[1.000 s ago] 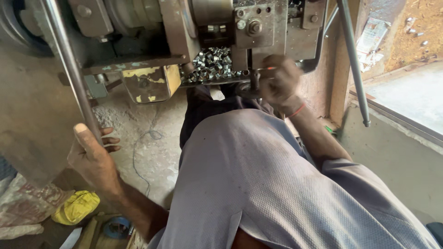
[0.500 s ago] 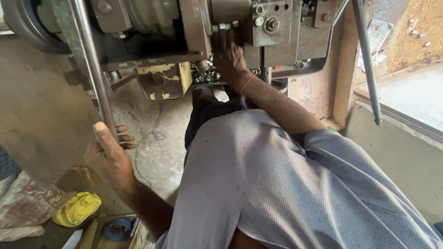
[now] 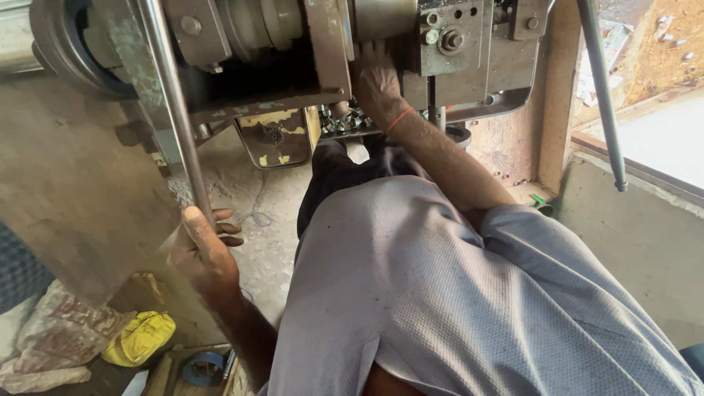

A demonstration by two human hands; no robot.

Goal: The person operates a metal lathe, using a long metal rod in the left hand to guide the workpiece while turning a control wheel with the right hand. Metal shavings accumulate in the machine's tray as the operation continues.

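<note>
My left hand grips the lower end of a long steel lever rod that slants up the left side of a grimy metal press machine. My right hand, with an orange thread at the wrist, reaches up into the machine's working gap, just above a tray of several small shiny metal parts. Its fingers are hidden against the machine body, so I cannot see what they hold. My grey shirt fills the lower middle of the view.
A second steel rod hangs at the right beside a wooden post. A yellowed metal chute hangs under the machine. A yellow cloth, crumpled sacks and a blue tape roll lie on the floor at lower left.
My right hand has left the right side of the parts tray and moved left and up into the machine. My left hand has stayed on the lever rod, which now sits closer.
</note>
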